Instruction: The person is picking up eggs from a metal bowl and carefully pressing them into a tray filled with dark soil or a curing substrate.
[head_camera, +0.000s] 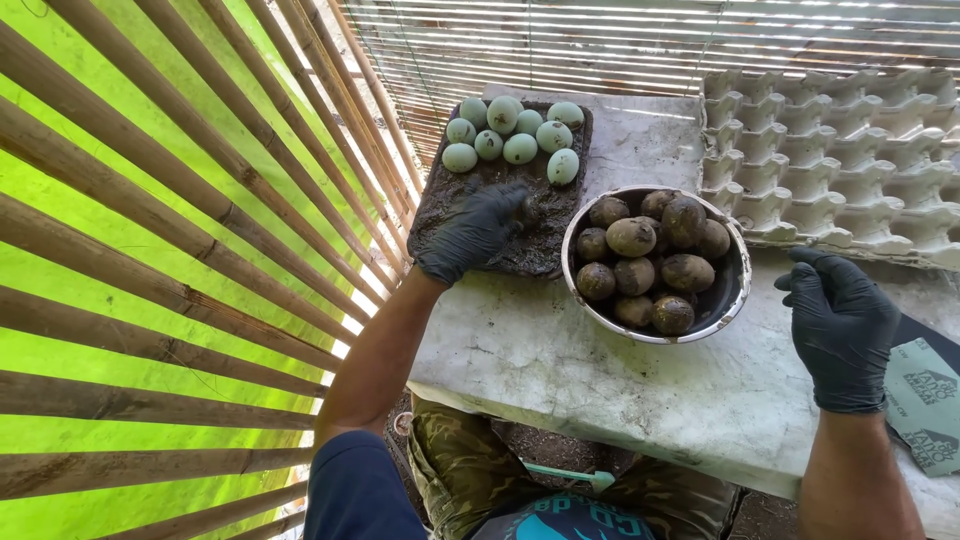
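Note:
My left hand (472, 230), in a black glove, rests on a dark tray of mud (540, 245) and seems to cup a mud-covered egg; the fingers hide what is under them. Several clean pale green eggs (510, 138) lie at the tray's far end. A metal bowl (735, 300) beside the tray holds several mud-coated eggs (645, 260). My right hand (842, 325), also black-gloved, hovers to the right of the bowl with fingers loosely curled and nothing in it.
A grey cardboard egg tray (840, 150) with vacant cups sits at the back right of the stained white table (620, 380). Sheets of sandpaper (925, 400) lie at the right edge. A bamboo slat wall (180, 250) stands close on the left.

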